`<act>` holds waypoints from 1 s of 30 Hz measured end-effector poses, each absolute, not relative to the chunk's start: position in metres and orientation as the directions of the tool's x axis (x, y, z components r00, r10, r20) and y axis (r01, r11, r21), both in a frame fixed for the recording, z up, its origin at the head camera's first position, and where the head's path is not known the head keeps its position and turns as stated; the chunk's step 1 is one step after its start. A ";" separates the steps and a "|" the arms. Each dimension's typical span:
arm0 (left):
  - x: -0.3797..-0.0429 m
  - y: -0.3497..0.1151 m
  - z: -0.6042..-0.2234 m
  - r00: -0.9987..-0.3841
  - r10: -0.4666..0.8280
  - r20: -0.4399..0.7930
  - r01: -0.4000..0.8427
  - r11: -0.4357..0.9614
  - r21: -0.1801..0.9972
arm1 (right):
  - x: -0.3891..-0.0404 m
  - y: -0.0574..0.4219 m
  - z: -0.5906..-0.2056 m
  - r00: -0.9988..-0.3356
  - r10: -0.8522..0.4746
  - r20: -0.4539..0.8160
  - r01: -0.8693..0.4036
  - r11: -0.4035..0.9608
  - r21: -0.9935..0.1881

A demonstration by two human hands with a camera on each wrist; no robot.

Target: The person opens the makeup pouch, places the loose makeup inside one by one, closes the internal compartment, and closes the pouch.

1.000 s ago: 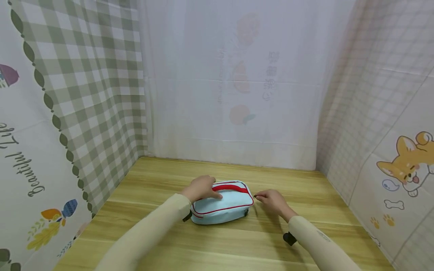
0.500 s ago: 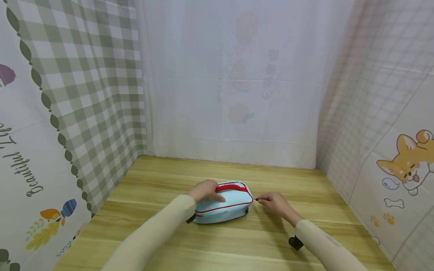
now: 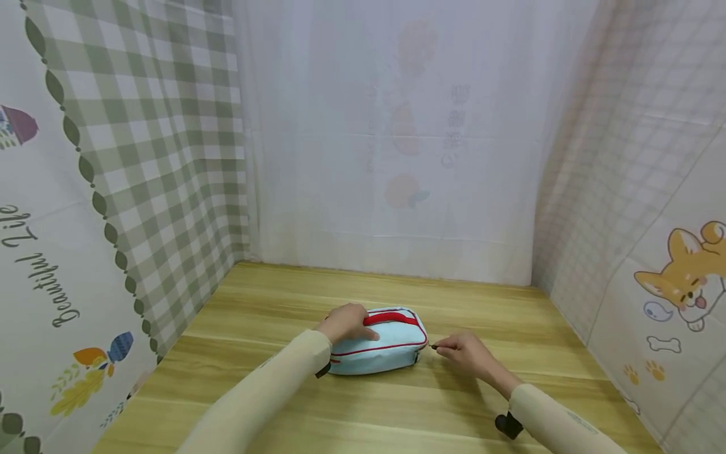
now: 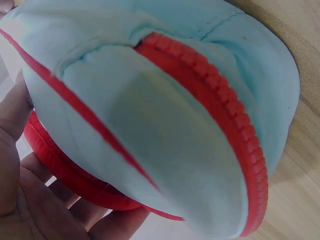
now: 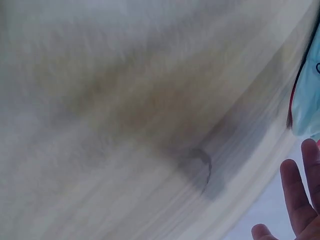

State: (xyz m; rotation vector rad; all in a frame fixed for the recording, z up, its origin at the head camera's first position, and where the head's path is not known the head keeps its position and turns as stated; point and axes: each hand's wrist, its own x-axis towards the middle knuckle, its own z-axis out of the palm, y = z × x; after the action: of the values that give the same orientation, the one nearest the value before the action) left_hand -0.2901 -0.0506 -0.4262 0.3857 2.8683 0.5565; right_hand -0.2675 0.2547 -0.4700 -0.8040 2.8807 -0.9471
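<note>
A light blue zippered pouch (image 3: 391, 337) with red piping and a red carry strap (image 3: 391, 317) lies on the wooden table. My left hand (image 3: 347, 323) grips its left end from above, thumb on the top panel. In the left wrist view, the fingers (image 4: 120, 222) curl by the red strap, and a red zipper (image 4: 220, 100) runs along the pouch's side. Just off the pouch's right corner, my right hand (image 3: 466, 354) pinches a small dark zipper pull (image 3: 433, 346). The right wrist view catches only some fingertips (image 5: 295, 192) and the pouch's edge (image 5: 307, 100).
The wooden tabletop (image 3: 283, 403) surrounds the pouch. A white curtain (image 3: 391, 189) hangs behind it, a green checked cloth (image 3: 159, 126) on the left, and a patterned cloth (image 3: 652, 252) with a cartoon dog on the right.
The right hand has drawn a little to the right and nearer to me, still pinching the pull. The left hand and pouch have shifted slightly right.
</note>
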 end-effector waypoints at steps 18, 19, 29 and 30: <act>-0.286 -0.047 -0.421 -0.944 0.309 -0.117 0.251 0.901 0.354 | -0.242 0.233 -0.477 -0.826 -0.521 0.218 -0.527 0.574 -0.626; -0.286 -0.047 -0.421 -0.944 0.309 -0.115 0.251 0.901 0.353 | -0.243 0.233 -0.477 -0.826 -0.521 0.215 -0.529 0.583 -0.617; -0.292 -0.059 -0.428 -0.938 0.341 -0.064 0.292 0.877 0.382 | -0.239 0.231 -0.475 -0.872 -0.475 0.115 -0.460 0.718 -0.523; -0.294 -0.062 -0.428 -0.934 0.353 -0.055 0.306 0.871 0.385 | -0.238 0.231 -0.475 -0.882 -0.458 0.108 -0.444 0.734 -0.514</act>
State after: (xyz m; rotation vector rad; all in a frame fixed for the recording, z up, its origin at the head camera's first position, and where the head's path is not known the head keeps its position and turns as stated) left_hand -0.2936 -0.0618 -0.4283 0.5162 2.9181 0.5698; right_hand -0.2385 0.2307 -0.4746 -0.7546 2.9014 -0.8494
